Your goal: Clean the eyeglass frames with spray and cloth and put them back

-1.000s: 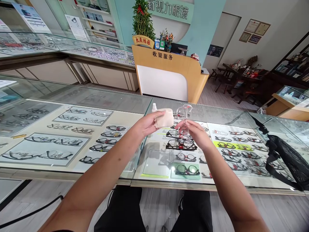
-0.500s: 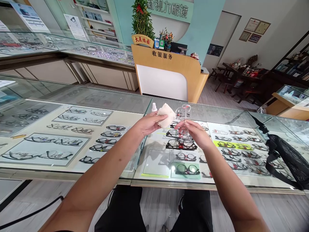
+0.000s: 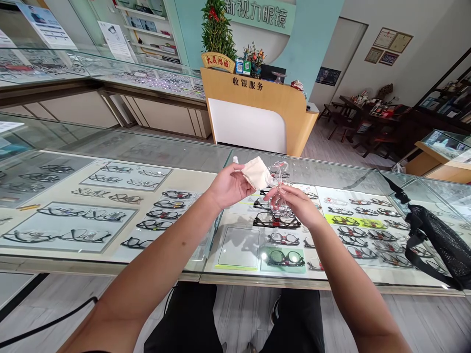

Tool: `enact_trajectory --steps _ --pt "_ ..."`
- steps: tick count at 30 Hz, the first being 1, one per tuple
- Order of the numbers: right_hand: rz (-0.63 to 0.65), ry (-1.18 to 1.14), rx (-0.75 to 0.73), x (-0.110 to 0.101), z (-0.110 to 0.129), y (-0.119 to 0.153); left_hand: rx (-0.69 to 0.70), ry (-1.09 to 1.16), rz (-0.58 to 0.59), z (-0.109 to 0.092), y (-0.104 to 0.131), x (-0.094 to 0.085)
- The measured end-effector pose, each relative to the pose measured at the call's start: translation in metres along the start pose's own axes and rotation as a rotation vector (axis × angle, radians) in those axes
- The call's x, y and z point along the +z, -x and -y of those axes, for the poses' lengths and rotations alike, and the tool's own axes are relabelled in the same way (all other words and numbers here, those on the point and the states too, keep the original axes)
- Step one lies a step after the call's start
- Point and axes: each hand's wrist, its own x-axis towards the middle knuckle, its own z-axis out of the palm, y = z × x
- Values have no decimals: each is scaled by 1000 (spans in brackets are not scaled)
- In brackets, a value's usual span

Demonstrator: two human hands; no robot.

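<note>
A cloth meets a clear pair of glasses above a glass tabletop.
The left hand [image 3: 231,186] has its grip pinching a cream cloth [image 3: 256,172] by its near edge, at about 10 o'clock from the clear glasses [image 3: 280,172]; whether cloth and lens touch cannot be told. The right hand's [image 3: 297,202] grip is pinched around the glasses, held over the glass tabletop [image 3: 243,278], where dark-framed spectacles [image 3: 276,221] show at 6 o'clock beneath. A mesh bag [image 3: 437,238] rests between 3 and 4 o'clock.
</note>
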Motion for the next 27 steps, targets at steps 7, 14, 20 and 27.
enact_trajectory --steps 7,14,20,27 --pt "-5 -67 -21 0 -1 0 92 -146 66 7 -3 -3" --pt "18 -9 15 7 -2 -1 224 -247 120 24 -2 0" --pt "51 -10 -10 14 -2 -2 259 -237 143 38 4 12" --pt "34 27 -5 15 2 0 291 -299 114 40 5 14"
